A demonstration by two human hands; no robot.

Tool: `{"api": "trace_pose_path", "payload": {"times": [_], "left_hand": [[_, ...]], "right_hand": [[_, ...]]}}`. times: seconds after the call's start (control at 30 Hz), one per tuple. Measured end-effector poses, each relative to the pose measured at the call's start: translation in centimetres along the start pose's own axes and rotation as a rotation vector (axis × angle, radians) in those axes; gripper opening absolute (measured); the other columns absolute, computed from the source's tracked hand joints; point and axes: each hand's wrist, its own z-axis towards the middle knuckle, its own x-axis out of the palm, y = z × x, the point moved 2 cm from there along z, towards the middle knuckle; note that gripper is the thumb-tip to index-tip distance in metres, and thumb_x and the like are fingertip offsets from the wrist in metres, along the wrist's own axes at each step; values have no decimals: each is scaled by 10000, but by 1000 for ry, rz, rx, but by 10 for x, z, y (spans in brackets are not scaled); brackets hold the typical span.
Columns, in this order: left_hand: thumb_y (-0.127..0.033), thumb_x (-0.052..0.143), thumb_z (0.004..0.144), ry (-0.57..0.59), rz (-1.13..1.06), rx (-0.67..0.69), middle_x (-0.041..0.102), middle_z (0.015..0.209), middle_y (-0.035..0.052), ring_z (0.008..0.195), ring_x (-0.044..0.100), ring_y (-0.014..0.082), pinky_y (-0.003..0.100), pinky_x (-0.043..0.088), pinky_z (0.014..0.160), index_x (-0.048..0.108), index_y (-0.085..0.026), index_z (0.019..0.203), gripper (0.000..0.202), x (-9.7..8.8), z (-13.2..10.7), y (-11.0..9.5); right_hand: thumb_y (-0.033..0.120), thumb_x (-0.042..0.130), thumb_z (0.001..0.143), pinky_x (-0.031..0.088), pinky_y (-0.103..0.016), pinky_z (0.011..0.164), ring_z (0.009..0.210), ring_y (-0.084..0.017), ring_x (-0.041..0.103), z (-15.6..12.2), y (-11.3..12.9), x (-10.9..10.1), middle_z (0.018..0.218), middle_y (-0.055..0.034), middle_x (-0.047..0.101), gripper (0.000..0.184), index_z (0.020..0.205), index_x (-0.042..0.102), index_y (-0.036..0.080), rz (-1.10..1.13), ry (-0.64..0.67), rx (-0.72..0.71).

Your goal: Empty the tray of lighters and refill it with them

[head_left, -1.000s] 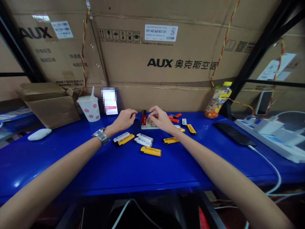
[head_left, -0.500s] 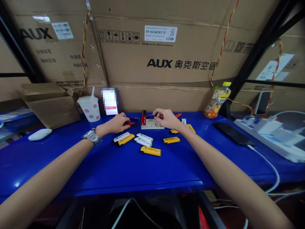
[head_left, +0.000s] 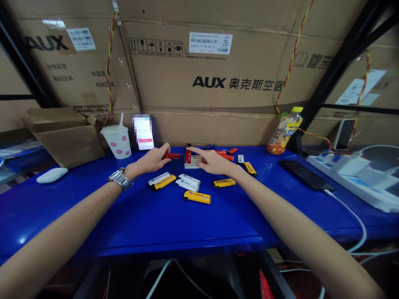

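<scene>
Red lighter point(head_left: 172, 156), one: centre of frame, pinched between thumb and fingers of the left hand point(head_left: 153, 159), as I view it remotely. Pale compartmented tray point(head_left: 191, 167): just right of that, a row of red lighters point(head_left: 187, 157) standing at its left end. Right hand point(head_left: 214, 161): index finger extended toward their black tops (contact, I cannot tell), other fingers curled. Yellow lighters point(head_left: 197, 197) and white lighters point(head_left: 187, 185): just below centre, on blue table point(head_left: 156, 224).

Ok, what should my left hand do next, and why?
Probably move the red lighter in your left hand toward the pale tray: other red lighters stand at its left end, and open cells show beside them.
</scene>
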Motion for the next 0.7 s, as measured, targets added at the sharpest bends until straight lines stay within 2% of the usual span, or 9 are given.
{"api": "trace_pose_path", "payload": {"times": [0.13, 0.27, 0.37, 0.47, 0.57, 0.63, 0.7], "left_hand": [[-371, 646, 749, -136, -130, -45, 597, 689, 26, 620, 535, 165, 289, 391, 571, 559, -183, 809, 216, -6, 5, -9], [-333, 648, 747, -267, -312, -112, 626, 806, 53, 723, 578, 171, 290, 450, 600, 536, -173, 788, 200, -8, 5, -16], [-256, 643, 751, -316, -592, -179, 651, 882, 76, 774, 614, 171, 286, 484, 606, 434, -190, 751, 220, -7, 3, -18], [-223, 612, 798, -314, -864, -201, 660, 835, 70, 784, 639, 171, 311, 517, 658, 396, -202, 797, 216, -3, 4, -21], [-280, 545, 880, -309, -980, -227, 607, 747, 25, 713, 621, 145, 309, 530, 648, 448, -210, 913, 124, -1, 4, -25], [-340, 500, 916, -316, -1017, -275, 534, 685, -14, 589, 555, 109, 279, 508, 558, 454, -233, 936, 118, 0, 4, -28], [-417, 466, 931, -324, -1014, -327, 451, 611, -43, 458, 433, 81, 250, 425, 434, 442, -241, 864, 190, -1, 4, -31]], "right_hand": [[142, 470, 780, 392, -275, 580, 553, -128, 515, 0, 0, -1, 692, 7, 630, 705, 1466, 338, 234, 24, -16, 3], [172, 476, 796, 396, -284, 578, 552, -134, 520, -1, -3, -3, 706, -7, 641, 666, 1450, 355, 210, 52, -55, 27], [177, 482, 798, 391, -285, 570, 545, -134, 519, -1, -4, -4, 701, -8, 641, 660, 1445, 358, 205, 84, -65, 48], [170, 489, 791, 390, -284, 577, 557, -135, 530, -2, -6, -4, 697, -6, 641, 655, 1434, 366, 201, 100, -65, 68], [163, 493, 783, 392, -283, 590, 588, -142, 547, -2, -7, -5, 725, -14, 647, 640, 1413, 386, 195, 89, -67, 83], [161, 491, 780, 393, -282, 594, 601, -145, 553, -2, -9, -5, 735, -16, 647, 633, 1404, 390, 193, 68, -68, 89], [161, 487, 780, 393, -283, 597, 605, -146, 555, -2, -10, -6, 739, -16, 647, 628, 1400, 393, 192, 44, -61, 95]]}}
